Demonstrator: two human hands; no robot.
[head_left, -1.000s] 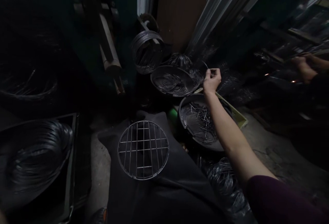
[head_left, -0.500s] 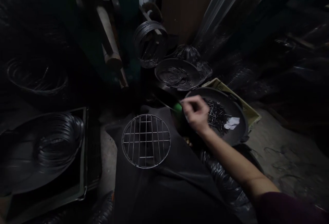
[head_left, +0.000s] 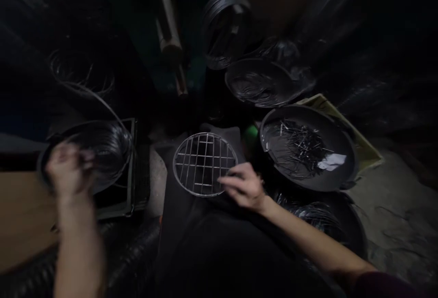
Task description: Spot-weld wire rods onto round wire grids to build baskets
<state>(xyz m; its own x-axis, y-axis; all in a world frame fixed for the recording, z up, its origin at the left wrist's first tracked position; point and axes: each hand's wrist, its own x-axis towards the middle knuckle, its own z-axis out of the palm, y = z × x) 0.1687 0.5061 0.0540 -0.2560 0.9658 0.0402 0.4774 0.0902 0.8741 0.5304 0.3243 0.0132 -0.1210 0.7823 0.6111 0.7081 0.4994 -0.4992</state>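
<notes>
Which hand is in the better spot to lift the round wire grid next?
Probably the right hand: its fingers overlap the right edge of the grid, though I can't tell if they grip it. The left hand is farther off, blurred near the coiled wire.

The bare left hand (head_left: 70, 170) is blurred — grip unclear; the bare right hand (head_left: 244, 186) hides part of the round silvery wire grid (head_left: 204, 165).

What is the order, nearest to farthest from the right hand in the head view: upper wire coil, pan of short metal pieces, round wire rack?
From the right hand:
1. Round wire rack: at the fingertips, on their left.
2. Pan of short metal pieces: to the right and beyond.
3. Upper wire coil: farthest, near the top.
</notes>
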